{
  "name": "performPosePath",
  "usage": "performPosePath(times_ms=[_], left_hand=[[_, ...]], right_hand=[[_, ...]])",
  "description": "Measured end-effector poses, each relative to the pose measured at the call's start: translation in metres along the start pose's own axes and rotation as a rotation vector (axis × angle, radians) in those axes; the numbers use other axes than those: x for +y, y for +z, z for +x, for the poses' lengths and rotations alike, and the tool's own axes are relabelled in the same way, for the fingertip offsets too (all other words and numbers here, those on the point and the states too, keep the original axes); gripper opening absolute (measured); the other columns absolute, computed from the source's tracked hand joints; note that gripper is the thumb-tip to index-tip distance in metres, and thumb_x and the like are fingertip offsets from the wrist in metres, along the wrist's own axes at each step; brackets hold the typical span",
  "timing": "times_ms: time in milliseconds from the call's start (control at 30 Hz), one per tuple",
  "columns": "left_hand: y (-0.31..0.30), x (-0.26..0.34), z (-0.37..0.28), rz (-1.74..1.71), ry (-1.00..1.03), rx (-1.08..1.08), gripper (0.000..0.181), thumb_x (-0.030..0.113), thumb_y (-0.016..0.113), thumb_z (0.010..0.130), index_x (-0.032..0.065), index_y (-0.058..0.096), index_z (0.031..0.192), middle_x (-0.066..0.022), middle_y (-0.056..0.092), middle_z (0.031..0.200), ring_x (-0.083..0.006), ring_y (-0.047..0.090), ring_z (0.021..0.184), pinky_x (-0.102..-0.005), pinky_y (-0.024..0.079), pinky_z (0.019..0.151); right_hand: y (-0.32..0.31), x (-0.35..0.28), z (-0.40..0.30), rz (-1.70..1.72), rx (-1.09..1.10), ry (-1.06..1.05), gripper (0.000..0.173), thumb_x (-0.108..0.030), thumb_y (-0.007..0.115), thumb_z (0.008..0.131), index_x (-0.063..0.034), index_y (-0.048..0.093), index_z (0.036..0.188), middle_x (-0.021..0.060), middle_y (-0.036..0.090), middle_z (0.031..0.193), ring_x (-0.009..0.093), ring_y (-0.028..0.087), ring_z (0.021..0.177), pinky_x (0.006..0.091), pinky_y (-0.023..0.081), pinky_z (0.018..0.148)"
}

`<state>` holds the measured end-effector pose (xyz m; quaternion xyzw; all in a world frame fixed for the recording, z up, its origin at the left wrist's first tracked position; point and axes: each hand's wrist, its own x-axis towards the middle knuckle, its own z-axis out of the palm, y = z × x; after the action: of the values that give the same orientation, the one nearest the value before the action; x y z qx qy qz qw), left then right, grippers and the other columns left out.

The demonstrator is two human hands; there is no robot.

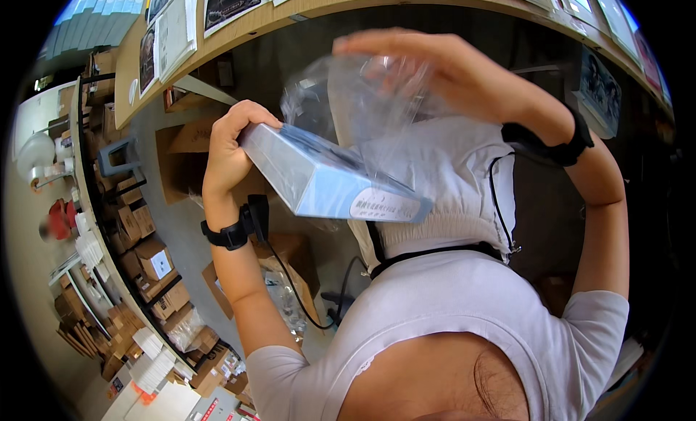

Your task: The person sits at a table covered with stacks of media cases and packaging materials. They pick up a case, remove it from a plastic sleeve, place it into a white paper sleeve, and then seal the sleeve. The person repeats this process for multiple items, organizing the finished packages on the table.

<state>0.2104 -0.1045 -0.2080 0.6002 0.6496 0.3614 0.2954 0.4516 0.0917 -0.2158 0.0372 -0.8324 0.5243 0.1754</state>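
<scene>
A light-blue box (348, 190), flat and rectangular with printed sides, is tilted above the person's lap. My left hand (236, 141) grips one end of it, fingers over the edge and thumb at the side. Clear plastic film (370, 105) hangs loose and crumpled between the box and my right hand (418, 67). That hand is raised, blurred by motion, with its fingers stretched over the film. Whether the right fingers pinch the film cannot be made out. Both wrists wear black straps.
A wooden table edge (304, 10) curves across the top, with printed sleeves and cards on it. An open cardboard box (185, 160) stands below at left, and another (293, 258) holds clear plastic near my left forearm. Shelving with cartons (155, 263) runs along the left. A black cable hangs from the left wrist.
</scene>
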Motion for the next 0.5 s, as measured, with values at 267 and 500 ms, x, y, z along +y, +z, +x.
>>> performPosePath(times_ms=[267,500], left_hand=[[-0.004,0.015,0.015,0.078,0.257,-0.003,0.018,0.001,0.066,0.057,0.0081,0.061,0.073,-0.0013,0.063,0.074,-0.0192,0.057,0.076,-0.0346,0.037,0.086],[0.020,0.014,0.028,-0.171,0.213,0.058,0.018,0.001,0.069,0.058,0.0088,0.062,0.072,-0.0029,0.065,0.081,-0.0231,0.053,0.098,-0.0358,0.035,0.091]], right_hand=[[0.034,-0.021,-0.011,-0.091,-0.332,-0.062,0.079,-0.001,0.069,0.059,-0.0240,0.039,0.128,0.0166,0.028,0.135,0.038,0.033,0.121,0.0465,0.029,0.098],[0.047,-0.013,-0.004,-0.072,-0.183,-0.316,0.008,-0.009,0.067,0.071,-0.0088,0.065,0.078,0.0169,0.044,0.118,0.035,0.043,0.110,0.0426,0.036,0.089]])
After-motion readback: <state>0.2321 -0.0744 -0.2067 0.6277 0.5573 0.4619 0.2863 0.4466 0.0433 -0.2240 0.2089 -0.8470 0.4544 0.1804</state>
